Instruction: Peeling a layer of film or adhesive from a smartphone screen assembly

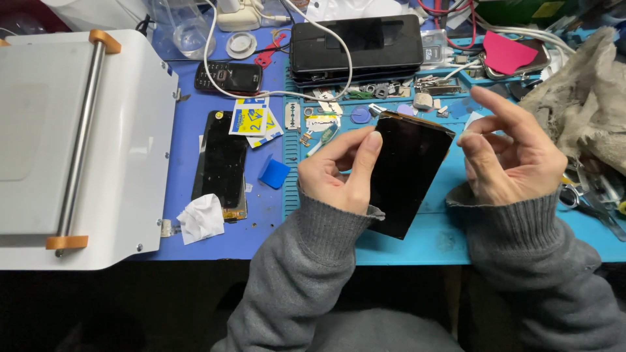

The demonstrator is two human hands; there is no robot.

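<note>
hands 2: left hand (339,173), right hand (512,156) | black screen panels 2: held (407,176), on mat (222,163) | keypad phone (229,77) 1 | crumpled tissue (201,218) 1 | white machine (78,143) 1

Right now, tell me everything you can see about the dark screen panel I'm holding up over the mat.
The dark screen panel is a thin, flat, glossy black rectangle that looks like glass, with a narrow coppery-brown strip along its top edge. It is held tilted above the blue work mat, its lower corner pointing toward the person. The left hand grips its left edge, thumb across the front. The right hand hovers by its upper right corner, fingers spread; contact there cannot be told. No cracks are visible.
</note>
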